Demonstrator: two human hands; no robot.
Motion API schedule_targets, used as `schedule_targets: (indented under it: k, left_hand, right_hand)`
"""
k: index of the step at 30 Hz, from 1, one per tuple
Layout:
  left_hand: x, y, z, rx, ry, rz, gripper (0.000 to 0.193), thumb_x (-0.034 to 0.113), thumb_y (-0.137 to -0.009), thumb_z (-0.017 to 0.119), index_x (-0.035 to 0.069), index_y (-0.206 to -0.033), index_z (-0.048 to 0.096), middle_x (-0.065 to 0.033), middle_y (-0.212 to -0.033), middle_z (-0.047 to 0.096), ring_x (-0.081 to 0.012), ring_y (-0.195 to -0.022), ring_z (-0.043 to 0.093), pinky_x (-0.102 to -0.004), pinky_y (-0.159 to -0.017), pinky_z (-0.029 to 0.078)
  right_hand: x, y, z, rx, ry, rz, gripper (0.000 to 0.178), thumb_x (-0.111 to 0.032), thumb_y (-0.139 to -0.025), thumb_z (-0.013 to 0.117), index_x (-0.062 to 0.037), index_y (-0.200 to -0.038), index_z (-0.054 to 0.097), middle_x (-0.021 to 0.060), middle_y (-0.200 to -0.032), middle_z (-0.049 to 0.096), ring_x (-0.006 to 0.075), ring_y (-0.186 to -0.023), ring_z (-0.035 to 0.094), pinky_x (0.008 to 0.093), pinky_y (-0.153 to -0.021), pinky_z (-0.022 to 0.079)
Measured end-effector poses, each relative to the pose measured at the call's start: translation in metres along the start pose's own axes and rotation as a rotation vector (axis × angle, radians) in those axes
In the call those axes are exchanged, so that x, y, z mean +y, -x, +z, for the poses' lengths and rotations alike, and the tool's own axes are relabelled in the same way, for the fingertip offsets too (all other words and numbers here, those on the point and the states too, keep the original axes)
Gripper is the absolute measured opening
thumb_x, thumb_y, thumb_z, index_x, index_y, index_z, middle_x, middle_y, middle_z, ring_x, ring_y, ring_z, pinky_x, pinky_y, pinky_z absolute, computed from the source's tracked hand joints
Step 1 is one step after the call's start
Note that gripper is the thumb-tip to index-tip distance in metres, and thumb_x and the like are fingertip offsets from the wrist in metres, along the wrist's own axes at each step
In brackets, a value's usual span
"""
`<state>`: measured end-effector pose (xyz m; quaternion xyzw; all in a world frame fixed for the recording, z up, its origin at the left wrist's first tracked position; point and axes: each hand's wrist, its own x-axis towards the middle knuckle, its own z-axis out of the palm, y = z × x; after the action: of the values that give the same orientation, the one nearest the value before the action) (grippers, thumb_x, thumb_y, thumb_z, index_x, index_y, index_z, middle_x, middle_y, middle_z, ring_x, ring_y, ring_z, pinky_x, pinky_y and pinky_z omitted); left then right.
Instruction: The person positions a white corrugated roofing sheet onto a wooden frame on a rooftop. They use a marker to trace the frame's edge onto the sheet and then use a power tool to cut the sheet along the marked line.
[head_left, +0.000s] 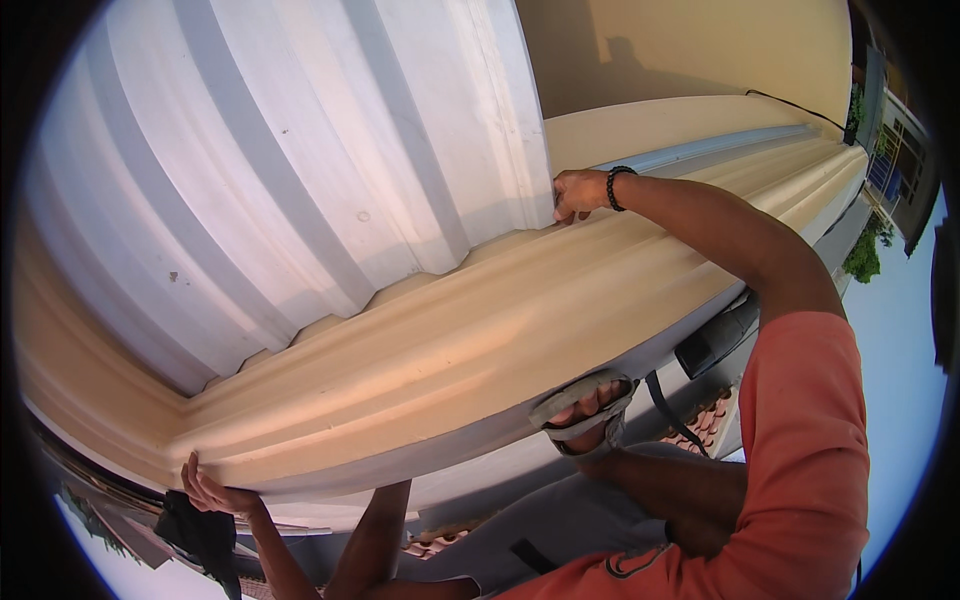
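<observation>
A large pale corrugated roofing sheet leans across the upper left, its wavy lower end resting along a beige moulded ledge. My right hand, with a dark beaded bracelet on the wrist, is closed at the sheet's lower right corner. Its fingers curl against the edge, and some fingertips are hidden. At the ledge's lower left end, my left hand touches the outer edge. Those fingers are stretched out and apart, with nothing held in them.
My sandalled foot is by the ledge's outer edge. Near it are a black object and a dark strap. A bluish strip runs behind the ledge beside a beige wall. Red roof tiles show below.
</observation>
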<state>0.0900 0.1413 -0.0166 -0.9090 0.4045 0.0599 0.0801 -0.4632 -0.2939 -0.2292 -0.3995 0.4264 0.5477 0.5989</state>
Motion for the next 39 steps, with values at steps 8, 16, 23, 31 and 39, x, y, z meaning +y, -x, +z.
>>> schedule_targets:
  k: [8,16,23,31,39]
  left_hand:
    - [-0.001,0.003,-0.001,-0.021,-0.018,0.008,0.054,0.037,-0.101,0.02,0.009,-0.118,0.063,-0.0017,-0.122,0.062,-0.0221,-0.124,0.044,-0.0439,-0.105,0.017]
    - [0.0,0.004,-0.004,-0.024,-0.072,0.055,0.054,0.034,-0.101,0.019,0.006,-0.115,0.063,-0.0033,-0.124,0.061,-0.0255,-0.122,0.046,-0.0459,-0.105,0.02]
    - [0.021,-0.011,-0.009,0.088,-0.094,0.444,0.042,0.037,-0.102,0.031,0.01,-0.131,0.043,-0.01,-0.123,0.061,-0.0345,-0.114,0.053,-0.0501,-0.097,0.034]
    - [0.018,-0.012,-0.011,0.073,-0.124,0.489,0.042,0.034,-0.101,0.038,0.014,-0.137,0.032,-0.013,-0.123,0.06,-0.0376,-0.111,0.056,-0.0526,-0.091,0.039]
    - [0.019,-0.014,-0.014,0.028,-0.097,0.515,0.062,0.053,-0.097,0.04,0.014,-0.143,0.026,-0.0155,-0.128,0.056,-0.0385,-0.112,0.054,-0.0534,-0.093,0.04]
  right_hand:
    - [0.006,-0.011,-0.002,-0.039,0.052,-0.027,0.036,-0.01,-0.08,0.071,0.0016,-0.113,0.062,0.0114,-0.101,0.069,0.0225,-0.089,0.066,0.0362,-0.078,0.054]
    - [0.023,-0.022,0.004,0.022,0.226,-0.144,0.028,-0.023,-0.076,0.076,0.0011,-0.09,0.071,0.0116,-0.083,0.071,0.0194,-0.077,0.066,0.0329,-0.07,0.051]
    - [0.015,-0.014,0.009,0.02,0.135,-0.12,0.033,-0.025,-0.077,0.076,0.0001,-0.098,0.07,0.0089,-0.082,0.069,0.0177,-0.074,0.061,0.0302,-0.071,0.048]
    - [0.023,-0.019,0.016,0.132,0.211,-0.11,0.042,-0.028,-0.072,0.079,-0.0008,-0.104,0.069,0.0179,-0.098,0.069,0.0302,-0.09,0.064,0.0365,-0.084,0.05]
    - [0.011,-0.01,0.013,0.137,0.253,-0.039,0.04,-0.029,-0.071,0.078,-0.0016,-0.098,0.071,0.0178,-0.097,0.069,0.0294,-0.091,0.065,0.0359,-0.083,0.051]
